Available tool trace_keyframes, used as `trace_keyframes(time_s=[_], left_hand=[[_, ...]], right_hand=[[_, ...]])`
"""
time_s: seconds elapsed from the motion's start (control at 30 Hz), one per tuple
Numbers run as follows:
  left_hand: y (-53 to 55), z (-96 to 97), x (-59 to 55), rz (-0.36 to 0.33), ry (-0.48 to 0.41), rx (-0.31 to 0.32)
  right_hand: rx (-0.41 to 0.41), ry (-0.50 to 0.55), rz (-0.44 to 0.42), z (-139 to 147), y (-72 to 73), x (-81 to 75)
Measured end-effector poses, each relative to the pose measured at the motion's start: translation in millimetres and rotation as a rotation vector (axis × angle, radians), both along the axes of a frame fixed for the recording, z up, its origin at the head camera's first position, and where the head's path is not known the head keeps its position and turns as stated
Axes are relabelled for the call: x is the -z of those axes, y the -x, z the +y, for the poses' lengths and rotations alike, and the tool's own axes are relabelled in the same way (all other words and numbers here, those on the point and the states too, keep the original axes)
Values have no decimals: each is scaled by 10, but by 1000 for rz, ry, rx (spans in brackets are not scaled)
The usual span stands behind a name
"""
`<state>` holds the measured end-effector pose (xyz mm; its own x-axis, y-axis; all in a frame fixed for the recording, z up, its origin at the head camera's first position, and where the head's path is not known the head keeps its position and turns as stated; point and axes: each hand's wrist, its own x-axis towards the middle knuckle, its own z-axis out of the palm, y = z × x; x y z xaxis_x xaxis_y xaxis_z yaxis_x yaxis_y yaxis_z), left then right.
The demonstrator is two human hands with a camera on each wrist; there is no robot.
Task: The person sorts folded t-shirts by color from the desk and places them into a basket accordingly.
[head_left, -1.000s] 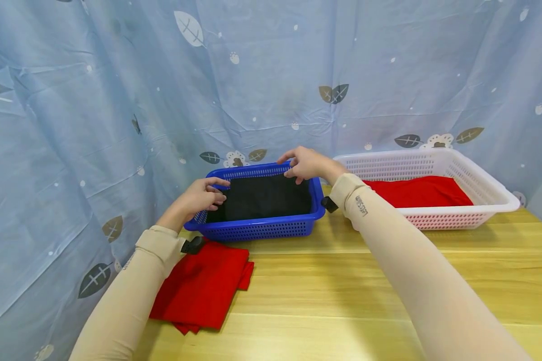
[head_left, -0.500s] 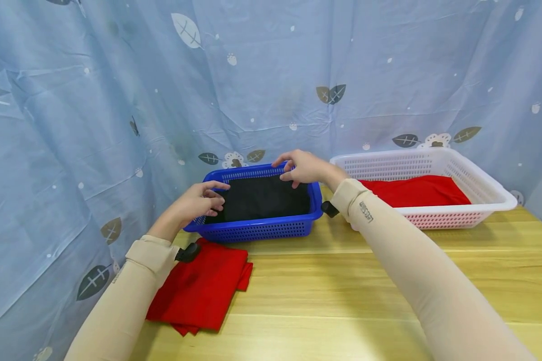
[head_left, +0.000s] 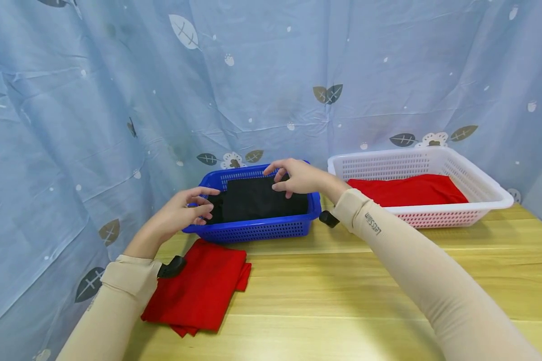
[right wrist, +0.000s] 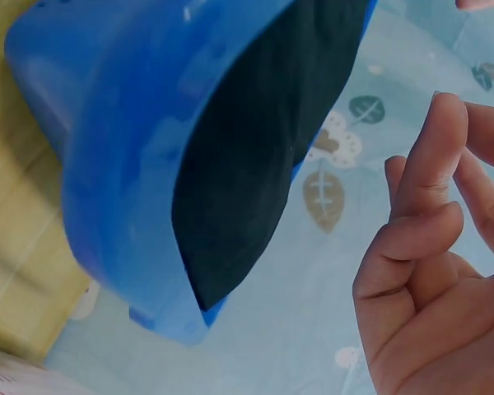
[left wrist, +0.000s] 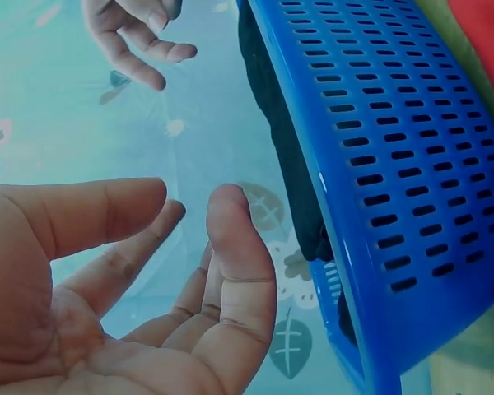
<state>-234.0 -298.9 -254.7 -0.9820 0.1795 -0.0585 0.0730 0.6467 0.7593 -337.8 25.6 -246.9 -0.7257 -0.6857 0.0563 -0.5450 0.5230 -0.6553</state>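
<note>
Folded black cloth (head_left: pixel 253 200) lies inside a blue plastic basket (head_left: pixel 257 231) with slotted sides. My left hand (head_left: pixel 182 208) hovers over the basket's left end, fingers loosely bent and holding nothing. Above the cloth's right part is my right hand (head_left: pixel 300 178), also free of any object. In the left wrist view the left hand (left wrist: pixel 173 304) shows thumb and fingers apart, beside the basket's wall (left wrist: pixel 379 148). The right wrist view has the right hand (right wrist: pixel 445 271) apart from the black cloth (right wrist: pixel 247 164), its fingers relaxed.
A folded red cloth (head_left: pixel 203 291) lies on the wooden table (head_left: pixel 325 301) in front of the blue basket, partly under my left forearm. At the right stands a white basket (head_left: pixel 483 200) with red cloth (head_left: pixel 411 190) inside. A blue patterned curtain (head_left: pixel 253 75) hangs behind.
My left hand has drawn back leftward and toward me, uncovering more of the cloth's left side. The right hand has come slightly lower and leftward over the basket.
</note>
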Motion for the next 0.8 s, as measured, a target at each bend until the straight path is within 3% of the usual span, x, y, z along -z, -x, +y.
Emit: trace_keyframes(time_s=[0.33,0.8], left_hand=[[-252,-78,-8,41,54,49],[-593,-261,55,28,28,130]], right_hand=[[-68,22,9,-23,-200,91],[-201,21,-30,-101,-490,191]])
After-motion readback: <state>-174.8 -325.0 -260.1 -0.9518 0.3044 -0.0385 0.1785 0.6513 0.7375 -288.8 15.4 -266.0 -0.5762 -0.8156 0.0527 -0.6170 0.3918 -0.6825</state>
